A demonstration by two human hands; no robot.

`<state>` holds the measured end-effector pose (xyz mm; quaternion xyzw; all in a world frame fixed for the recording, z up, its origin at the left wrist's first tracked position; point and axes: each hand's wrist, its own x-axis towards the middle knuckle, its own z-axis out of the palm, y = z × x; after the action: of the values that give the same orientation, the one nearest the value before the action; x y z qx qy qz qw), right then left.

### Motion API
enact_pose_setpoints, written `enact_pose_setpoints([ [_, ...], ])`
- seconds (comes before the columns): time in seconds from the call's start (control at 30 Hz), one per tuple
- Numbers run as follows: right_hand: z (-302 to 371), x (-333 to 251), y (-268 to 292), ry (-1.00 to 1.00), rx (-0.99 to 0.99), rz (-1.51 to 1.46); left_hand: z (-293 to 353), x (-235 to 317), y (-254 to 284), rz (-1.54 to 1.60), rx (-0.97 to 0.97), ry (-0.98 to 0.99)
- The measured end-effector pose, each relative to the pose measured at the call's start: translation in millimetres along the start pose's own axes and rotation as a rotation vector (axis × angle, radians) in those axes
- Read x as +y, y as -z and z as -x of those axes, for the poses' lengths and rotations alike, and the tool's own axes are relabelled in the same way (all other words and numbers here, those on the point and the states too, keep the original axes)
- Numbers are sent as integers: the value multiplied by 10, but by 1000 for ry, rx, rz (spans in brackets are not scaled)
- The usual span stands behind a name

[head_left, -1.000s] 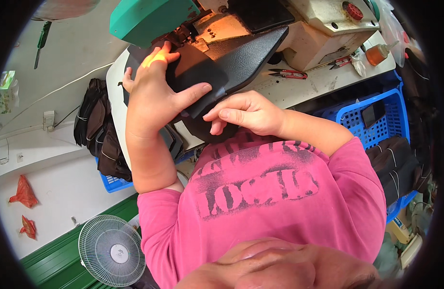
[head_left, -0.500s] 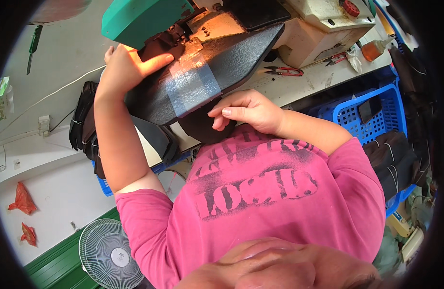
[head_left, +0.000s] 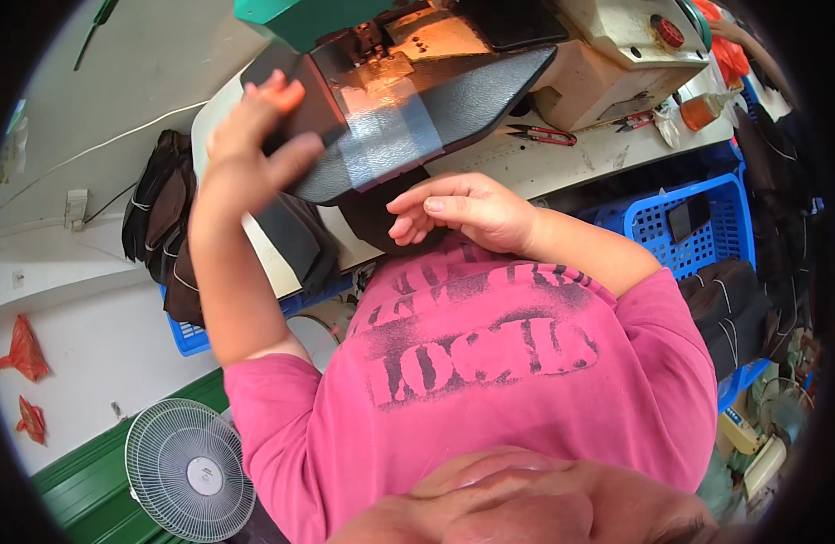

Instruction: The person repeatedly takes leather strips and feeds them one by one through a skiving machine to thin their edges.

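My left hand (head_left: pixel 254 150), blurred by motion, is open with thumb and fingers apart, over the left side of a dark flat panel (head_left: pixel 300 77) beside the sewing machine's work platform. The black leather-grained platform (head_left: pixel 476 100) has strips of clear tape (head_left: pixel 390 136) across it, under the lit needle area (head_left: pixel 372 50). Above stands the green sewing machine head (head_left: pixel 313 18). My right hand (head_left: pixel 467 208) hovers at the platform's front edge, its fingers loosely bent and apart, with nothing visible in them. Just left of it hangs a dark piece (head_left: pixel 372 222).
Red-handled thread snips (head_left: pixel 543 136), a second pair (head_left: pixel 633 121) and an orange-filled bottle (head_left: pixel 703 111) lie at the right. A blue basket (head_left: pixel 744 218) holds a phone (head_left: pixel 688 218). Dark bundles (head_left: pixel 159 208) hang at left. A fan (head_left: pixel 191 471) stands below. Another person's arm (head_left: pixel 753 41) shows at upper right.
My left hand has lifted off the machine's needle side and swung leftward, fingers spreading. The view has shifted slightly, and another person's arm with a red bag has appeared. My right hand barely moved.
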<state>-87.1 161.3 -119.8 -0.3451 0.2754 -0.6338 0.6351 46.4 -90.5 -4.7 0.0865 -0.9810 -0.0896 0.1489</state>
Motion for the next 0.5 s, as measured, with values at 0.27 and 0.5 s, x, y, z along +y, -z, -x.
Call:
enact_pose_setpoints([
  [0.27, -356, 94, -465, -3, -152, 2, 1285, 992, -254, 278, 619, 140],
  [0.5, -654, 256, -882, -142, -423, 564, 1463, 247, -668, 2204, 65, 194],
])
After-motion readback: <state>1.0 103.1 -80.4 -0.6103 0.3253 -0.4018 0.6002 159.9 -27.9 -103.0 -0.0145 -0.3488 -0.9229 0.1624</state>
